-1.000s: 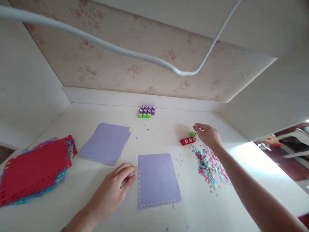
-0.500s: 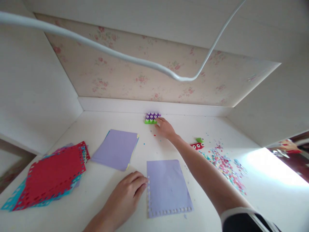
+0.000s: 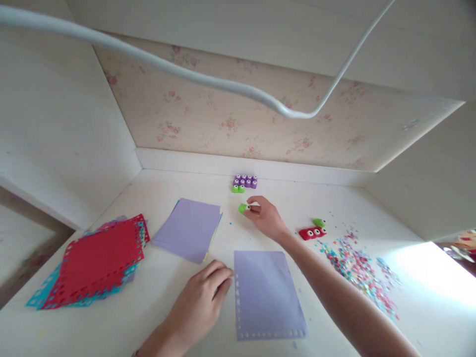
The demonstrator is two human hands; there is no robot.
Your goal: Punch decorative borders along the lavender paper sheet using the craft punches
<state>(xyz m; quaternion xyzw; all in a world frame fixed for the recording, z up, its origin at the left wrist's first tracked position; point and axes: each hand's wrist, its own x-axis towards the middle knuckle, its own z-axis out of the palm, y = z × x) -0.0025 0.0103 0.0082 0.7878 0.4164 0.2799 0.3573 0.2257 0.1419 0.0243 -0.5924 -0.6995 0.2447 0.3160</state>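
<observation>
1. The right grip (image 3: 267, 218) reached farther forward than the left, raised, its fingers (image 3: 256, 199) bent and pinched together at the tips.
2. The right wrist (image 3: 284, 236) ran nearly in line with the right forearm (image 3: 334, 285), which was bare and slanted up leftward from the lower right.
3. The left grip (image 3: 203, 301) lay lower and nearer, back of the hand upward, knuckles bent, the left thumb (image 3: 222, 291) beneath the index finger with a small gap between.
4. The left forearm (image 3: 159, 343) entered at the bottom, mostly cut off, angled up rightward.
</observation>
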